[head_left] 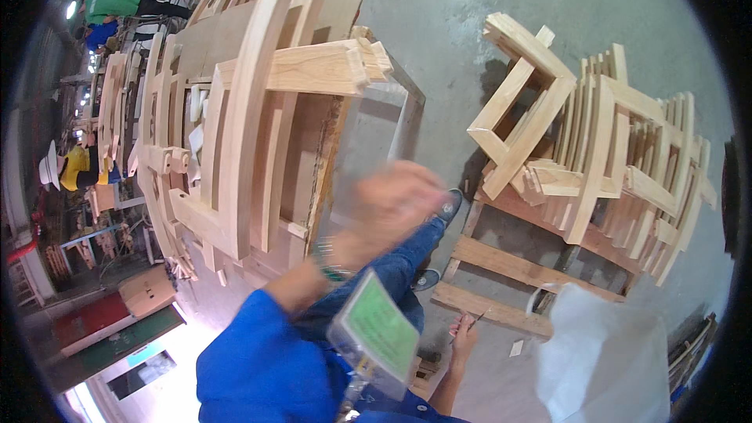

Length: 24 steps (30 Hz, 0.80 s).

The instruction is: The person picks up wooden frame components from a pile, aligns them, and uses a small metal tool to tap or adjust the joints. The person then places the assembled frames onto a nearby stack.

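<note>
Here's the thin tool (480,317), lower right of centre in the frame, pinched in the right hand (464,334); best keep its tip turned outward. Mid-frame, the left hand (398,192) blurs, grip impossible to tell, between wooden frames (260,121) upper left and a stacked pallet (501,261) at right.

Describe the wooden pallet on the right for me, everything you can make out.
The wooden pallet looks like rough, brownish timber, darker than the pale wooden frames piled on its far part. It lies flat on the grey floor. Two nearer boards are largely uncovered, with open gaps beside them. A white sheet hides its near right corner. In the picture, a thin tool in the right hand overlaps the nearest board; contact cannot be told.
</note>
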### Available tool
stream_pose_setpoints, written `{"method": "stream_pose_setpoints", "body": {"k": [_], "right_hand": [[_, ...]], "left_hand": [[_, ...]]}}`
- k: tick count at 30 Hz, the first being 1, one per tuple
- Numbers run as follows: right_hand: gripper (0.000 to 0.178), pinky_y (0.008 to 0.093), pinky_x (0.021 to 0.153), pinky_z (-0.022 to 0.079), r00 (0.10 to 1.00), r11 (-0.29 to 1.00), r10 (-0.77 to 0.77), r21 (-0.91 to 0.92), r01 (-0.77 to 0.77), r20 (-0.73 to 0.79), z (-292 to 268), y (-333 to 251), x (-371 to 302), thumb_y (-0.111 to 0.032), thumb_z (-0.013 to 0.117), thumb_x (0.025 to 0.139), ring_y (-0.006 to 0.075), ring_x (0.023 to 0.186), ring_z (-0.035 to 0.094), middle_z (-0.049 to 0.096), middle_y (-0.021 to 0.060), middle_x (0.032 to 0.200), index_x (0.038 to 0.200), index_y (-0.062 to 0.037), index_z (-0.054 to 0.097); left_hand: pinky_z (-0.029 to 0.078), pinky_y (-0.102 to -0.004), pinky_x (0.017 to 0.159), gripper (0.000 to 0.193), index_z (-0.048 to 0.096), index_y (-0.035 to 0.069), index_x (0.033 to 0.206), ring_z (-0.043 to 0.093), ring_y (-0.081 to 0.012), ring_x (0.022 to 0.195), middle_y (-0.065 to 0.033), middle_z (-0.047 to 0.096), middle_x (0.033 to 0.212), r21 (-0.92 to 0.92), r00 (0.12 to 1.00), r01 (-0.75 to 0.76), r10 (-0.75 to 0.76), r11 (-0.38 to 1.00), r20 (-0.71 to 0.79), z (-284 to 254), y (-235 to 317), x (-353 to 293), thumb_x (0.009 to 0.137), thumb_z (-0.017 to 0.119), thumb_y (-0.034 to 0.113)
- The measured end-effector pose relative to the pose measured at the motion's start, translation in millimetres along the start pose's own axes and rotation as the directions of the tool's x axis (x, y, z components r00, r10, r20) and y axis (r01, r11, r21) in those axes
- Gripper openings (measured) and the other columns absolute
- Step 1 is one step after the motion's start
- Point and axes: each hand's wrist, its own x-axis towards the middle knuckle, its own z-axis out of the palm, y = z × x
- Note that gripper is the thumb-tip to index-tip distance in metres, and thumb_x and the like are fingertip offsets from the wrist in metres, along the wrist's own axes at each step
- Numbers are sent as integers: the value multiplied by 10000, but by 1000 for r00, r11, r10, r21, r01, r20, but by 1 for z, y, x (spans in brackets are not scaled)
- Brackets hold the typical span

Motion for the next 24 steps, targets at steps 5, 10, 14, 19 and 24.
{"method": "stream_pose_setpoints", "body": {"k": [5,10,14,19,24], "right_hand": [[408,215,560,443,996,996,-80,-30,81,25,-1,-9,-22,-347,443,975,84,654,538,624,54,858,1116,-9,622],[411,323,654,486,982,956,-191,-226,188,9,-14,-18,-26,-338,450,958,181,697,611,686,148,923,1151,-10,605],[344,241,573,459,936,937,-338,-134,324,-100,-22,2,-29,-290,465,971,87,679,560,657,56,882,1115,-18,619],[305,254,687,469,843,885,-459,-225,407,-281,-49,-73,-66,-240,451,978,127,763,588,640,60,919,1120,-13,599],[260,325,787,434,348,622,-751,-424,659,-561,-113,-183,-130,-149,454,947,192,887,549,613,120,971,1064,-17,645]], "left_hand": [[376,-417,963,826,369,10,1352,463,-362,1161,-217,510,1237,864,936,328,-9,383,-352,-169,-34,-53,699,763,328],[431,-399,947,823,280,-18,1394,513,-363,1153,-246,455,1326,713,886,463,-266,526,-380,-195,-74,-89,716,678,225],[440,-395,935,786,293,4,1394,519,-366,1141,-231,468,1314,695,944,294,-87,657,-317,-165,-7,-71,709,659,131],[456,-394,921,798,358,61,1383,527,-344,1127,-192,503,1271,793,975,-122,223,596,-18,-143,61,-44,644,652,-1],[480,-418,865,824,447,92,1336,554,-323,1054,-140,523,1223,646,765,-609,555,460,326,-77,116,5,558,700,-10]]}}
